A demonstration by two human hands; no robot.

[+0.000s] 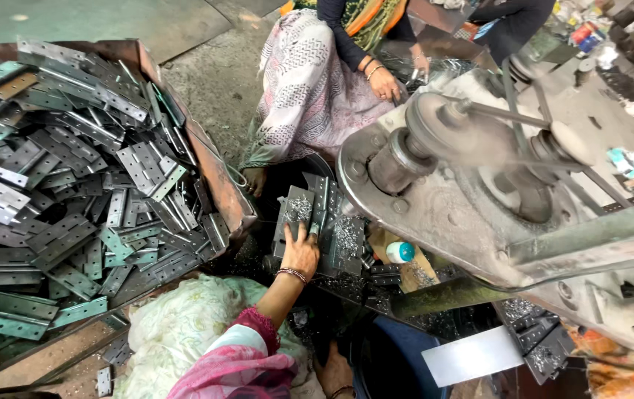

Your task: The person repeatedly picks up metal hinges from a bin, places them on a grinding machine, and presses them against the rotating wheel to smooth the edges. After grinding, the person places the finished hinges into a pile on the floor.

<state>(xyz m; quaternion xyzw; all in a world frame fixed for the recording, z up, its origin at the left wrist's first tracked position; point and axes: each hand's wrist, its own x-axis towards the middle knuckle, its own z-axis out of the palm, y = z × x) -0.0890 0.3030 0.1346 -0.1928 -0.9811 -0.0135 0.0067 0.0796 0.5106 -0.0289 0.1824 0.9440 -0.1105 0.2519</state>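
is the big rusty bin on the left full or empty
Full: the rusty bin is heaped above its rim with flat metal hinge plates, some spilling over near the front edge.

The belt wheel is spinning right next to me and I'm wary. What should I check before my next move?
1. Left hand clear of the spinning wheel: ok, it is below and to the left.
2. Hold on the hinge plates: cannot tell, the fingers lie on top.
3. Right hand free: cannot tell, it is at the picture's edge.
4. Co-worker's hand clear of the wheel: not ok, it looks close.
5. Pink sleeve away from the belt: ok.
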